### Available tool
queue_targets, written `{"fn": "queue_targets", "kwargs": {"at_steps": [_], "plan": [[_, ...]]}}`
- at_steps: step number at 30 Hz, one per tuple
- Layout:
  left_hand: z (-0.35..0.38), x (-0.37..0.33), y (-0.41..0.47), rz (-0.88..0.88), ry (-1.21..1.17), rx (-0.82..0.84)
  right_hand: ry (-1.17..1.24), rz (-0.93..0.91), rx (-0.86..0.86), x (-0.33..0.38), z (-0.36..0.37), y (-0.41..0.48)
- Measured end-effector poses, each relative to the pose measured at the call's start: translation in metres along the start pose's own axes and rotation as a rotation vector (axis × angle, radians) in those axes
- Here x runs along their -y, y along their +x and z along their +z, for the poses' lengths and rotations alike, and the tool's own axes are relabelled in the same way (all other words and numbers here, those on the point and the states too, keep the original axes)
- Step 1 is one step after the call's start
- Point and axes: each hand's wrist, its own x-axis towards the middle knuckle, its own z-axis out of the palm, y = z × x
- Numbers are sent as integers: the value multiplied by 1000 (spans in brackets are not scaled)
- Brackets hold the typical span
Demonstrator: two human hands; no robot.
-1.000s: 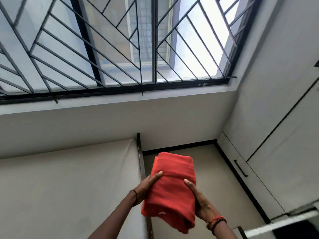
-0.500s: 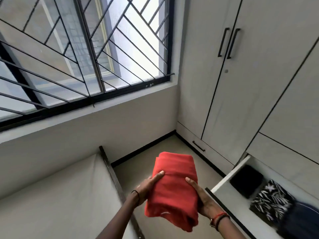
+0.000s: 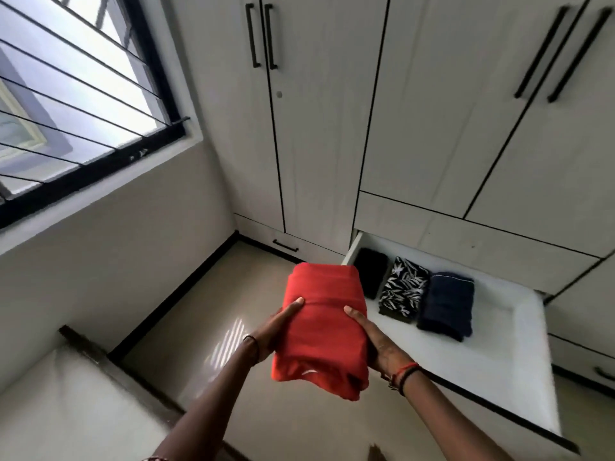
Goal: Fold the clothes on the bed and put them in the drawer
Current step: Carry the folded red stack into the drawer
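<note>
Folded red garment [image 3: 322, 327]: held in the air between both hands, above the floor [image 3: 213, 304]. Left hand [image 3: 276, 331] grips its left edge, thumb on top and fingers underneath. Right hand [image 3: 377, 342] grips the right edge the same way. Drawer [image 3: 499, 347]: pulled out, just right of the right hand. Beyond that hand, side by side in the drawer, lie a black garment [image 3: 371, 276], a leaf-print garment [image 3: 402, 289] and a navy garment [image 3: 447, 304]. Bed [image 3: 66, 410]: left of and below the left hand.
</note>
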Motion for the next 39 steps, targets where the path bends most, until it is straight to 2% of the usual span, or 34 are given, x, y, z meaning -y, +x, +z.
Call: {"fn": "queue_targets", "kwargs": {"at_steps": [10,17,23,34,39], "plan": [[111,-16,91,-89,72,144,72,39,-106,50,-119,6],[172,-32,181,-164,105,146,110,51,-152,98,-196,39],[210,-29,229,-264,83,130,147,81,-200,111,-245,58],[283,-33,319,-352,169,407,319,42,-393,118,-318,65],[314,-30,340,-418,252,445,396,16,-465,113,-340,60]]}}
